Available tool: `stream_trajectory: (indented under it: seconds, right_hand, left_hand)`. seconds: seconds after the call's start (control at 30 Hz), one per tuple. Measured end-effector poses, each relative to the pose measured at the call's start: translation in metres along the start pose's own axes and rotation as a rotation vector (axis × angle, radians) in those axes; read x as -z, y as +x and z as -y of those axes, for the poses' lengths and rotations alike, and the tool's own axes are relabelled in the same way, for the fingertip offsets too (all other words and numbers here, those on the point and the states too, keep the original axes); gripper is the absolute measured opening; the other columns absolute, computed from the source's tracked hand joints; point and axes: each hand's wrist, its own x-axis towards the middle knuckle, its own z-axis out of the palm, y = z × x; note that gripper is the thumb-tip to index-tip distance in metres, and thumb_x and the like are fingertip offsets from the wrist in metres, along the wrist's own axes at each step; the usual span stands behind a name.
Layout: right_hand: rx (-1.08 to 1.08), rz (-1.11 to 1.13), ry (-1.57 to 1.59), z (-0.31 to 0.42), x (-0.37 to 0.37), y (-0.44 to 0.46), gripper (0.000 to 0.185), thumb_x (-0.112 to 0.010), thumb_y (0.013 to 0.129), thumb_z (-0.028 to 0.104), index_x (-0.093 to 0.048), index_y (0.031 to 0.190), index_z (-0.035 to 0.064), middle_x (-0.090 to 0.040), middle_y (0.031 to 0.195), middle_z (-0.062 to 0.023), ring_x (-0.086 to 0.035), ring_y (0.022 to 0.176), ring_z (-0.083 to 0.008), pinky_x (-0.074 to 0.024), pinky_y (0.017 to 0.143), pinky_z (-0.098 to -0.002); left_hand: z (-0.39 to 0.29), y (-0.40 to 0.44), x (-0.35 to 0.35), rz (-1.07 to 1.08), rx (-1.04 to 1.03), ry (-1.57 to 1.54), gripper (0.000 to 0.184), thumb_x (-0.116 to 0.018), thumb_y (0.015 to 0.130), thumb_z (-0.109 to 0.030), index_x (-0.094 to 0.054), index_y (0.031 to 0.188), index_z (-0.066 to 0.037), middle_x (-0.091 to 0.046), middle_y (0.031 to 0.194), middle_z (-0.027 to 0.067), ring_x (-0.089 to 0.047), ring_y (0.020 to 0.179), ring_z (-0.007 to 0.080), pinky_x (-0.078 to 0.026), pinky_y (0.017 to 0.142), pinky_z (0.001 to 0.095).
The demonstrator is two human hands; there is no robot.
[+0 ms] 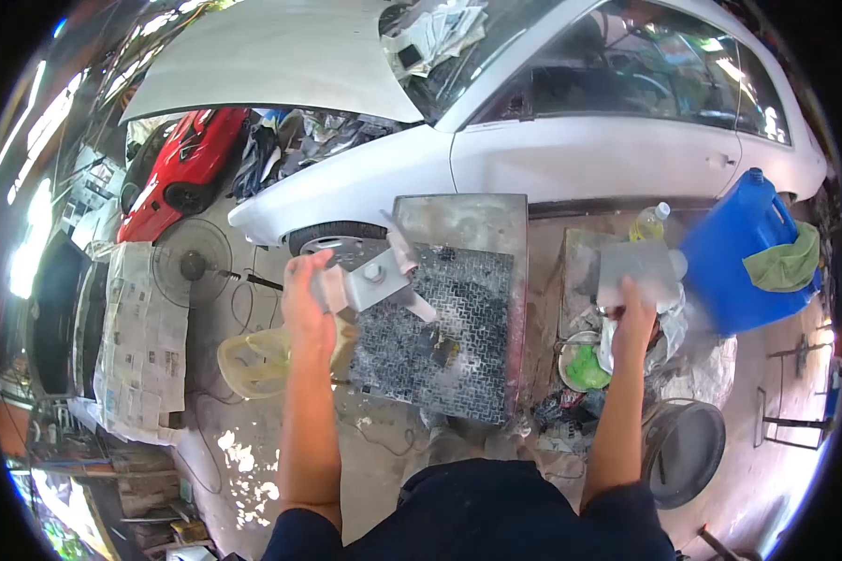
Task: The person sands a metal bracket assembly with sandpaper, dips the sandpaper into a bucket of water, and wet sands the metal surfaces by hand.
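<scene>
My left hand (309, 309) is closed on the end of a grey metal bracket (376, 280), which has a round boss in its middle and arms sticking out at its far end. The bracket is held up over the left side of a dusty work stand with a patterned black top (472, 327). Off to the right, my right hand (632, 323) grips the lower edge of a flat grey rectangular sheet (627, 265). The sheet is blurred, so I cannot make out its material. It hangs above a low surface with a green cloth in a bowl (587, 366).
A white car (580, 159) with its hood raised stands behind the work stand. To the right are a blue jug (739, 252), a bottle of yellowish liquid (649, 222) and a black round tub (688, 449). Leftward are a fan (193, 265) and a yellowish plastic basin (253, 363).
</scene>
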Motion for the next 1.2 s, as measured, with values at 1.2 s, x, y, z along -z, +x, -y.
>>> stream_trajectory:
  seconds: [1.2]
  right_hand:
    - [-0.017,0.151,-0.063,-0.003,-0.234,-0.245,0.028,-0.059,0.099,0.023,-0.066,0.087,-0.0005,-0.065,0.069,-0.0039,-0.053,0.051,-0.0086,-0.041,0.046,-0.0245]
  left_hand:
    - [0.01,0.012,0.021,0.25,-0.015,-0.14,0.01,-0.056,0.086,-0.015,-0.047,0.085,-0.012,-0.041,0.082,-0.0014,-0.042,0.076,0.011,-0.036,0.072,0.0274]
